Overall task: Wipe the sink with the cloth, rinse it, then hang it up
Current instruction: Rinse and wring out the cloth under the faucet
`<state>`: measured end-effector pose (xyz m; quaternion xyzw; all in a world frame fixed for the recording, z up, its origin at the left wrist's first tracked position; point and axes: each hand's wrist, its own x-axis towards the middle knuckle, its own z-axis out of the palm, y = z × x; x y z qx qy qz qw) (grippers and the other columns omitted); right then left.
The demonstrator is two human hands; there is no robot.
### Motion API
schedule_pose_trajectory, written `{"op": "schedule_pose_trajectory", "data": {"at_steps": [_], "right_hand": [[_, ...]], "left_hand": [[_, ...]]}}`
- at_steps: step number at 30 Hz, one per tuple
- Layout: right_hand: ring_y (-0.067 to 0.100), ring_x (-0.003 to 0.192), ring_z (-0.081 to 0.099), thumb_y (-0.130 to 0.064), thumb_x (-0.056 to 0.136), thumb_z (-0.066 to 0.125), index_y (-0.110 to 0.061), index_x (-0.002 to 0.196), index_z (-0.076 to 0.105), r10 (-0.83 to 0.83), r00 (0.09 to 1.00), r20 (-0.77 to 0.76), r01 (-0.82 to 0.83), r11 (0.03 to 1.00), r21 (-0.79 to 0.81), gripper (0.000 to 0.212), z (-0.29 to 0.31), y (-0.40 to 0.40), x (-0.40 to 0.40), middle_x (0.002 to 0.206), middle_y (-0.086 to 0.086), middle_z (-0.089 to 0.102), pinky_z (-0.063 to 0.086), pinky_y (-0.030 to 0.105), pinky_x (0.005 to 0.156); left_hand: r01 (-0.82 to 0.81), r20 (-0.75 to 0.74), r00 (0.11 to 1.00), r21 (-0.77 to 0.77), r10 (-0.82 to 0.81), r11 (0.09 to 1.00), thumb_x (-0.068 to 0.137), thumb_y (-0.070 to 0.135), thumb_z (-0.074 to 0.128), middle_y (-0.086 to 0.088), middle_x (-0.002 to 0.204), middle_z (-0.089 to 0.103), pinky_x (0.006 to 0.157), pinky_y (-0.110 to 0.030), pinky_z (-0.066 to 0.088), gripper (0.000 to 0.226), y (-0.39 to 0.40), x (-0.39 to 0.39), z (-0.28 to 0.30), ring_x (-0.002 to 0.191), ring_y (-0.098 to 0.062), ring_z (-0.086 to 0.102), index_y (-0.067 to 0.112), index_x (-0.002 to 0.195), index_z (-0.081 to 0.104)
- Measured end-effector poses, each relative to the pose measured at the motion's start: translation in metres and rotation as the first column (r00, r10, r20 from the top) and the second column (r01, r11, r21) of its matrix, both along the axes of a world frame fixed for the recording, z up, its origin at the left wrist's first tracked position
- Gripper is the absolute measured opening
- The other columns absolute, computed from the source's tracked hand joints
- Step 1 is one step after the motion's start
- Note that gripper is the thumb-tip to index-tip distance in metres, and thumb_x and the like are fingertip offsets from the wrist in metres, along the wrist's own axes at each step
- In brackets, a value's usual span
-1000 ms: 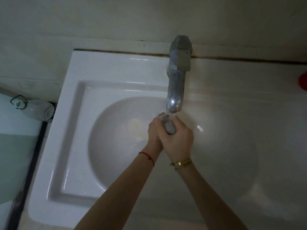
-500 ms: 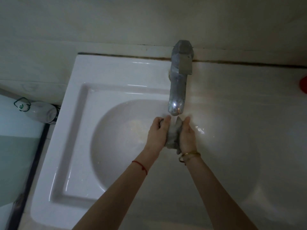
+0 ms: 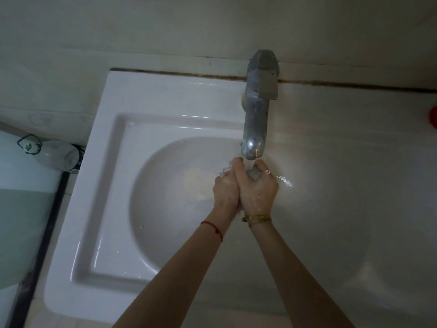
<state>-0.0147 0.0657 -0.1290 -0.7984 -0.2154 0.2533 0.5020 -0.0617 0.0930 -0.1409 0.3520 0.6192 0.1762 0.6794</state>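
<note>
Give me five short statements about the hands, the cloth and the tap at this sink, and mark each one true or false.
1. Both hands are closed around the cloth. True: the left hand and right hand press together with the grey cloth bunched between them.
2. The cloth hangs on a hook. False: it is in the hands, just below the tap spout.
3. The hands are over the sink basin. True.
4. The red string is on the right wrist. False: the red string is on the left wrist; the right wears a gold bracelet.
5. The sink is dry. False: water splashes around the hands.
</note>
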Motion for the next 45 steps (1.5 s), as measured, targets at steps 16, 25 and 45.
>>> {"op": "schedule_pose_trajectory", "data": {"at_steps": [16, 25, 45], "right_hand": [[0.01, 0.123, 0.049, -0.056, 0.093, 0.029, -0.026, 0.133, 0.051, 0.18, 0.98, 0.082, -0.175, 0.983, -0.061, 0.055, 0.05, -0.018, 0.038, 0.135, -0.008, 0.048, 0.04, 0.038, 0.107], [0.028, 0.134, 0.04, -0.021, 0.102, 0.035, 0.002, 0.139, 0.044, 0.302, 0.618, 0.726, -0.513, 0.855, 0.081, 0.044, 0.113, 0.003, 0.055, 0.144, 0.014, 0.045, 0.031, 0.039, 0.114], [0.029, 0.099, 0.067, -0.065, 0.091, 0.04, -0.013, 0.11, 0.07, -0.1, 0.43, -0.897, -0.091, 0.984, -0.153, 0.063, 0.008, -0.032, 0.042, 0.107, 0.014, 0.073, 0.054, 0.04, 0.084]], "left_hand": [[-0.007, 0.32, 0.946, -0.134, 0.05, 0.991, 0.074, 0.051, 0.074, -0.02, 0.083, 0.068, 0.053, -0.029, 0.052, 0.063, 0.012, -0.013, 0.0, 0.064, -0.029, 0.063, -0.006, 0.101, 0.067], [-0.026, 0.342, 0.937, -0.152, 0.077, 0.988, 0.083, 0.054, 0.064, -0.031, 0.092, 0.066, 0.055, -0.035, 0.056, 0.076, 0.006, -0.012, 0.008, 0.067, -0.036, 0.065, -0.016, 0.112, 0.062], [0.194, 0.165, 0.97, -0.097, -0.177, 0.976, 0.094, 0.051, 0.056, -0.011, 0.101, 0.075, 0.082, -0.032, 0.058, 0.045, 0.0, -0.011, 0.016, 0.092, -0.025, 0.073, 0.01, 0.106, 0.07]]}}
